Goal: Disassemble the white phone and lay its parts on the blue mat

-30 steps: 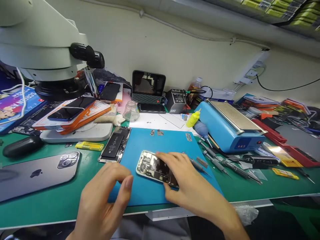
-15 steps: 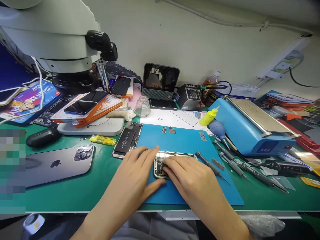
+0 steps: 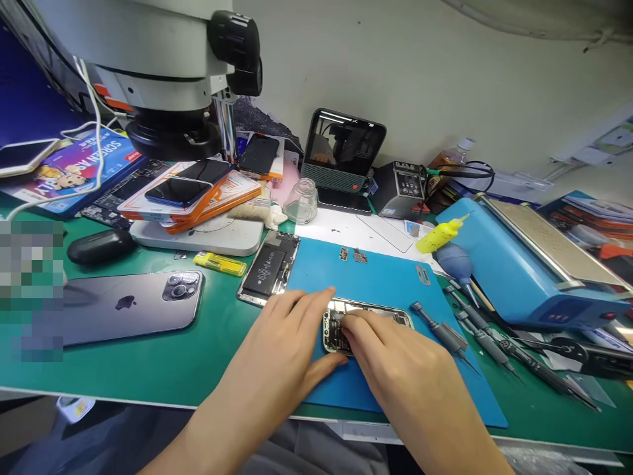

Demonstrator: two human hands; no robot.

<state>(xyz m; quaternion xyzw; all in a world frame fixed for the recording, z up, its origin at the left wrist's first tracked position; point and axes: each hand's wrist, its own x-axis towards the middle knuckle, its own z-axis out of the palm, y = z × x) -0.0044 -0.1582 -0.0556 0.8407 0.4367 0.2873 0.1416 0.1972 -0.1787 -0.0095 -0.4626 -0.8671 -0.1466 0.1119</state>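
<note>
An opened phone (image 3: 336, 335) lies on the blue mat (image 3: 316, 264), its inner parts showing. My left hand (image 3: 281, 340) grips its left end, fingers at the far edge and thumb at the near edge. Over the phone's inside, my right hand (image 3: 395, 349) has thumb and fingertips pinched together; what they hold, if anything, is hidden. The right hand covers much of the phone's middle. Small metal parts (image 3: 360, 255) rest farther back on the mat. A phone screen assembly (image 3: 270, 267) lies at the mat's left edge.
At left are a purple phone (image 3: 128, 303), a yellow lighter (image 3: 220, 263) and a black case (image 3: 101, 247). A microscope (image 3: 168, 86) overhangs the back left. Screwdrivers (image 3: 442, 333), a blue blower (image 3: 453, 260) and a blue heating machine (image 3: 534, 264) stand or lie at right.
The camera view has swung left, so everything sits farther right in the picture. Both hands keep nearly the same hold and place at the phone.
</note>
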